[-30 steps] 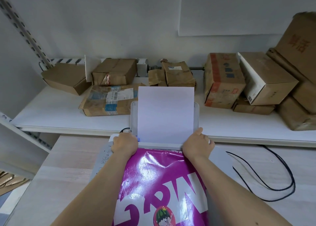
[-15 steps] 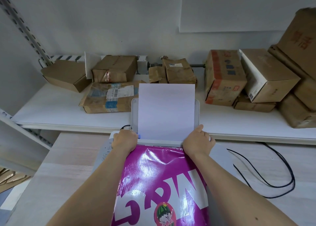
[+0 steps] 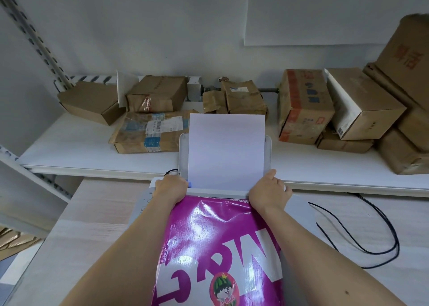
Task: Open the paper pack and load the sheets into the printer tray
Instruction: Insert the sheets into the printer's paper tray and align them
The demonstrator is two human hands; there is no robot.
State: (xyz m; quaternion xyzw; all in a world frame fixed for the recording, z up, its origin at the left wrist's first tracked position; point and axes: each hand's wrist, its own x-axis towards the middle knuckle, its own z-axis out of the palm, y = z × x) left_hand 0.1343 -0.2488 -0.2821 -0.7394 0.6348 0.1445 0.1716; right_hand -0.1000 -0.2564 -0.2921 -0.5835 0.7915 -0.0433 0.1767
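A stack of white sheets (image 3: 226, 152) stands upright in the rear tray (image 3: 183, 152) of a white printer (image 3: 299, 210). My left hand (image 3: 170, 188) is curled at the stack's lower left corner, beside a small blue guide tab (image 3: 190, 184); its fingers are hidden. My right hand (image 3: 268, 193) grips the stack's lower right edge, thumb up against the paper. The glossy magenta paper pack (image 3: 216, 247) lies on top of the printer between my forearms, its far end touching the tray's base.
The printer sits on a pale wooden desk (image 3: 92, 213). A black cable (image 3: 371, 236) loops on the desk at the right. Behind runs a white shelf (image 3: 69, 148) with several cardboard boxes (image 3: 304, 106), stacked high at the far right.
Both hands and the sheets stay where they were; only the view has shifted slightly.
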